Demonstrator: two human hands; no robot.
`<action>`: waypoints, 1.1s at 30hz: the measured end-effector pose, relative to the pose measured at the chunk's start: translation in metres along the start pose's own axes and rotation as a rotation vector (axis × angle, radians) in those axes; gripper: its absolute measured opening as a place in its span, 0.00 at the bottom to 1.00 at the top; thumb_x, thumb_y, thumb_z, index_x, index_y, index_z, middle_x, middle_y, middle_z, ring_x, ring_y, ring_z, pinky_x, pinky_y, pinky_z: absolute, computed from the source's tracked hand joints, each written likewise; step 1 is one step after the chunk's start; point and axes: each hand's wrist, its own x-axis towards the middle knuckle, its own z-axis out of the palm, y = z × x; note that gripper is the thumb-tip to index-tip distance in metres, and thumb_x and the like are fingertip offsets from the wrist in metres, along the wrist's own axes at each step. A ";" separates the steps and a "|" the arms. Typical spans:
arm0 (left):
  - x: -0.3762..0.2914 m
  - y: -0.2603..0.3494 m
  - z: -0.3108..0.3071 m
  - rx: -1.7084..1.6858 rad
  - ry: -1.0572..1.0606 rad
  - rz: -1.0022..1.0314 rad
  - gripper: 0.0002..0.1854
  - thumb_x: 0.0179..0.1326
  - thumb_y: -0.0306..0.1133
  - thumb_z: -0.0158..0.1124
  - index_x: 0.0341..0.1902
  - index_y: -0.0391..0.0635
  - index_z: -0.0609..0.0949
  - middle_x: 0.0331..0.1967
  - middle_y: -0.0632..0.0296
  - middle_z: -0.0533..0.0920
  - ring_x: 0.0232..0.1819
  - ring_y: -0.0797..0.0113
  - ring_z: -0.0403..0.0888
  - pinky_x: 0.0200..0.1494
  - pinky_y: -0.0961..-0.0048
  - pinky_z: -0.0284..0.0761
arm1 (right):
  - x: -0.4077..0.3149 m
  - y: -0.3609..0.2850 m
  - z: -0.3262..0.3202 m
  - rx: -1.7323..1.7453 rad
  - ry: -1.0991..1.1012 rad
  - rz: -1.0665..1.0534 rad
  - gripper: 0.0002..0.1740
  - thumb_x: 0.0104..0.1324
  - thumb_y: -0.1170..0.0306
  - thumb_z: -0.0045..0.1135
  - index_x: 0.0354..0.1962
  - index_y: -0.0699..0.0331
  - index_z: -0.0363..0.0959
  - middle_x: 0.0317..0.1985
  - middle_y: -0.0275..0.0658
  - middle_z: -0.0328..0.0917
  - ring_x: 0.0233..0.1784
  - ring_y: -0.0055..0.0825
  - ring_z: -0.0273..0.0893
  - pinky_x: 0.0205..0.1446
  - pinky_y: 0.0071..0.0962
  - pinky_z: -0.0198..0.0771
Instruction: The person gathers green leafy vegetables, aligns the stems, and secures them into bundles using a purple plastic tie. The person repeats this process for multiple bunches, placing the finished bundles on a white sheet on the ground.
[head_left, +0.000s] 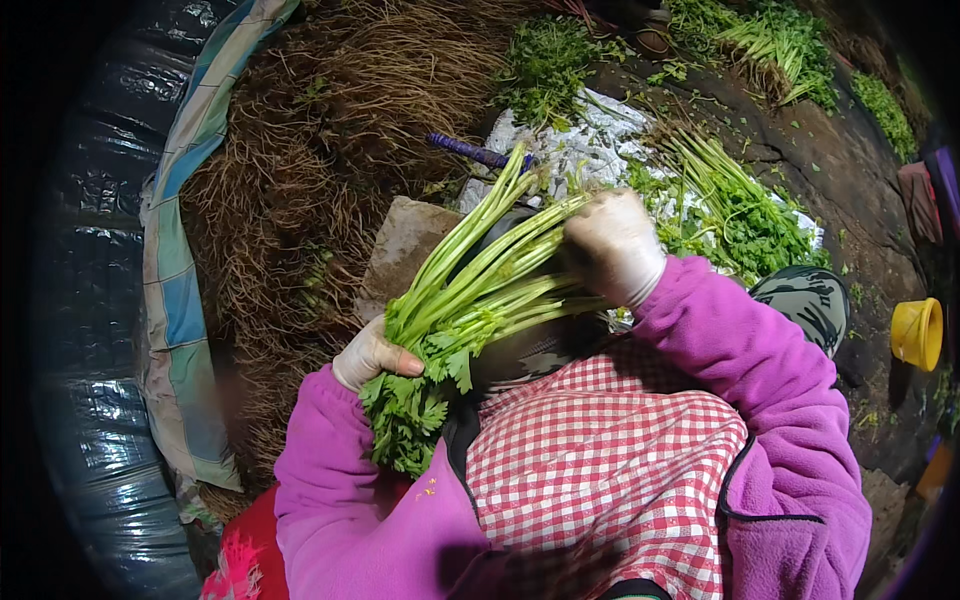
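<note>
A bunch of leafy green celery (480, 277) lies across my lap, its leaves at the lower left and its pale stalks fanning up to the right. My left hand (382, 356), in a whitish glove with the thumb tip bare, is closed around the leafy end. At the stalk ends is my right hand (619, 244), in a pale, soiled glove, with its fingers curled; its fingertips are hidden, and the stalks there are partly behind it. Just beyond the stalks, a tool handle wrapped in purple (476, 152) points to the upper left.
A large heap of brown stringy roots (277, 172) fills the left side beside a checked cloth (184, 300). More celery (739, 206) lies on a white plastic sheet (600, 146). Other green bunches (780, 56) lie farther back. A yellow bucket (916, 334) stands at the right.
</note>
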 end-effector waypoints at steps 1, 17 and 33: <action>0.000 -0.002 -0.001 -0.028 -0.013 0.026 0.56 0.36 0.25 0.80 0.74 0.37 0.63 0.66 0.51 0.75 0.65 0.56 0.75 0.68 0.61 0.69 | -0.005 0.015 -0.008 -0.051 0.090 0.048 0.09 0.53 0.67 0.65 0.20 0.58 0.73 0.20 0.39 0.74 0.26 0.38 0.76 0.36 0.38 0.72; 0.006 0.002 0.008 0.090 0.020 0.022 0.47 0.38 0.22 0.73 0.70 0.37 0.70 0.59 0.58 0.80 0.57 0.66 0.78 0.63 0.70 0.71 | 0.016 0.063 0.039 0.976 0.252 0.892 0.13 0.61 0.65 0.69 0.39 0.66 0.84 0.39 0.43 0.86 0.39 0.30 0.81 0.46 0.29 0.76; 0.015 -0.009 -0.002 0.056 -0.005 0.054 0.51 0.39 0.20 0.73 0.74 0.41 0.66 0.68 0.58 0.73 0.68 0.67 0.69 0.67 0.68 0.67 | 0.018 -0.005 0.016 0.436 0.133 -0.036 0.15 0.49 0.71 0.69 0.37 0.59 0.81 0.29 0.41 0.78 0.33 0.48 0.76 0.38 0.43 0.71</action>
